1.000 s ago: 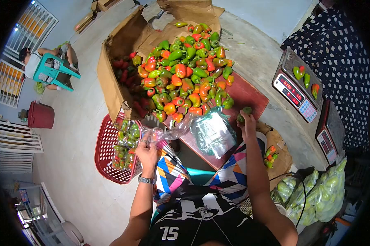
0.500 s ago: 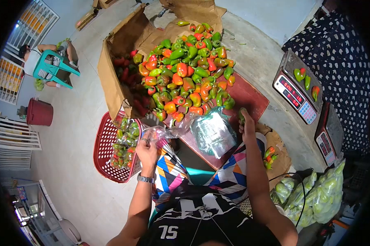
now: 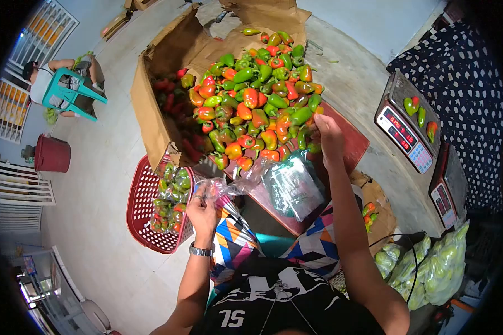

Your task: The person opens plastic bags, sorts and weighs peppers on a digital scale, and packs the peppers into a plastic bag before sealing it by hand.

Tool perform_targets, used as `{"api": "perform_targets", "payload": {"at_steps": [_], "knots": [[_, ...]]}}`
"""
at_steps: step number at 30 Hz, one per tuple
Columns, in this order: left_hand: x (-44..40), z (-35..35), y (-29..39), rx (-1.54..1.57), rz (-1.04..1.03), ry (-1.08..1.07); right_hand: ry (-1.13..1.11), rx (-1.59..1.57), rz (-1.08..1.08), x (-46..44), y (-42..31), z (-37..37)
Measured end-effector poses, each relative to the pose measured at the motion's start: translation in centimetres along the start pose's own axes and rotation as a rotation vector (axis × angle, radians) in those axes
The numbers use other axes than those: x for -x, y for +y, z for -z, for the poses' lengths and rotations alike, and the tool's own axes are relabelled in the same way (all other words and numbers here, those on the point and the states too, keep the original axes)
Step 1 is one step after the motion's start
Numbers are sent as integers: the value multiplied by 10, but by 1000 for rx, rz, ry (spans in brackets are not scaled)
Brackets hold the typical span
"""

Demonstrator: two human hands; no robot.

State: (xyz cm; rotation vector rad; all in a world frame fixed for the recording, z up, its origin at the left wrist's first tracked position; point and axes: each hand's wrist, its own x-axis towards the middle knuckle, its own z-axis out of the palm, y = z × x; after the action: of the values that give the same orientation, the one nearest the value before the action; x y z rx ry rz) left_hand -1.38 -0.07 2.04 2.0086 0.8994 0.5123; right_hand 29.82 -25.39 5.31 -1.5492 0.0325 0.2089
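My left hand (image 3: 201, 212) is closed on the gathered edge of a clear plastic bag (image 3: 237, 186), stretched toward the right above my knee. At the right edge of a large heap of red, orange and green peppers (image 3: 257, 100), my right hand (image 3: 330, 137) has its bent fingers against the outermost peppers. The back of that hand hides whether a pepper is between them. A stack of flat plastic bags (image 3: 293, 187) lies on the red board (image 3: 349, 137), below the heap.
Bagged peppers (image 3: 172, 195) sit in a red basket (image 3: 137, 215) on the left. An opened cardboard box (image 3: 151, 103) surrounds the heap's left side. Peppers rest on a digital scale (image 3: 406, 137), near a second scale (image 3: 444, 192). Large filled bags (image 3: 430, 271) stand lower right. A person sits far left.
My right hand has moved up and left to the heap's edge; the green pepper that showed in it is no longer distinguishable there. My left hand still grips the clear bag.
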Motion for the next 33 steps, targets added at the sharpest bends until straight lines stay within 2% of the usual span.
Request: {"api": "perform_targets", "payload": {"at_steps": [2, 4, 6, 7, 9, 11, 13, 14, 16, 17, 18, 21, 22, 25, 30, 31, 33], "knots": [[0, -3, 1, 49, -2, 36, -60, -31, -16, -14, 2, -18], [0, 1, 10, -18, 52, -16, -123, -51, 3, -29, 14, -39], [-1, 2, 3, -50, 93, -49, -131, -53, 88, -39, 19, -62], [-2, 1, 3, -20, 39, -27, -135, -53, 131, -45, 22, -73], [-2, -2, 5, 37, -68, 18, -53, 163, 331, -66, 23, -94], [-3, -2, 7, 39, -56, 10, -12, 347, 511, -87, 12, -111], [-5, -4, 1, 45, -124, 30, 9, 630, 611, -116, 3, -128], [-4, -3, 3, 43, -44, -7, 20, 771, 659, -128, -1, -136], [-4, 5, 30, 42, 115, -79, -131, 985, 544, -143, -7, -147], [-6, 3, 28, 21, 83, -69, -203, 1089, 487, -151, -10, -151], [-6, 2, 25, -1, 52, -58, -224, 1175, 536, -158, -11, -154], [-8, 3, 32, -40, 113, -90, -354, 1309, 459, -164, -36, -159], [-6, 4, 34, -48, 164, -118, -340, 1312, 454, -166, -37, -160], [-7, -4, 23, 38, 6, -69, -343, 1251, 376, -161, -42, -158], [-5, -10, 30, 97, 68, -71, -41, 562, 439, -158, -26, -119], [-4, -9, 31, 93, 89, -79, 76, 582, 495, -156, -24, -100], [-4, -11, 23, 106, 99, -83, -24, 259, 317, -169, -16, -45]]}}
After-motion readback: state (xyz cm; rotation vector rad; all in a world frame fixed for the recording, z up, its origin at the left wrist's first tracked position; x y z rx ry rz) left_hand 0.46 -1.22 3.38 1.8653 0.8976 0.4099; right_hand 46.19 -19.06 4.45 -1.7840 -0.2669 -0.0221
